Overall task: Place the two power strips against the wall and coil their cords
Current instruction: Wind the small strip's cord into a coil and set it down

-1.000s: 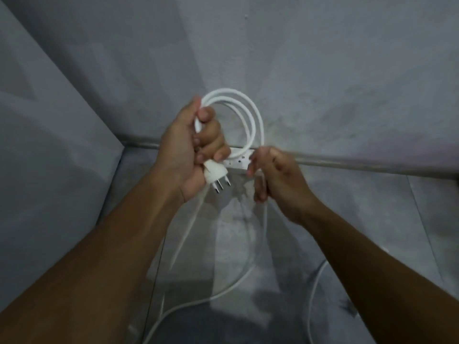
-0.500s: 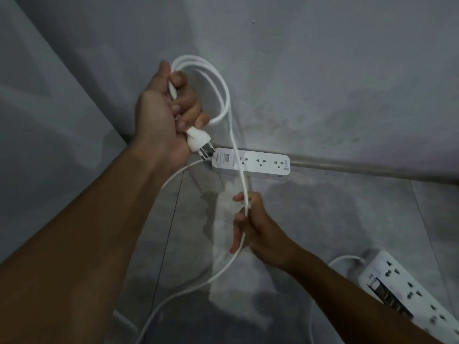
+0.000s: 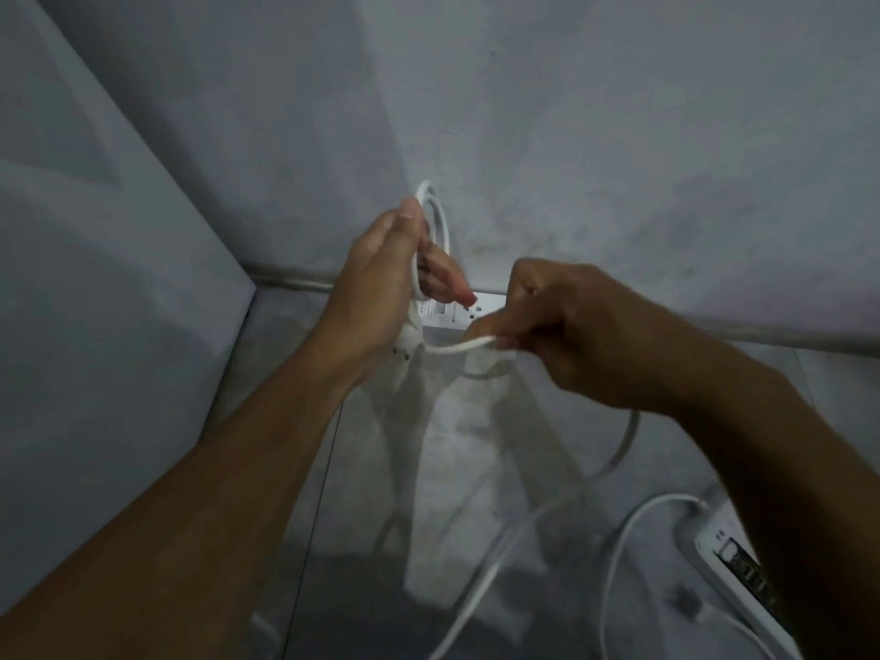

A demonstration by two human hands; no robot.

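Note:
A slim white power strip (image 3: 450, 312) lies against the far wall, mostly hidden behind my hands. My left hand (image 3: 381, 283) holds loops of its white cord (image 3: 440, 216), and the plug (image 3: 405, 345) hangs blurred below the palm. My right hand (image 3: 571, 326) pinches a stretch of the same cord (image 3: 459, 347) close to the left hand. More slack trails down across the floor. A second, wider white power strip (image 3: 733, 569) lies on the floor at the lower right, partly covered by my right forearm, its own cord (image 3: 619, 540) curving beside it.
I face a room corner: a grey side wall (image 3: 119, 302) on the left, a grey back wall (image 3: 619, 159) ahead, with a pale skirting (image 3: 785, 338) along its base. The floor (image 3: 371, 516) is glossy grey tile with a dark seam.
My right hand rose from low over the floor, carrying cord up beside the left hand. My left hand came lower and turned. The first strip is now largely hidden.

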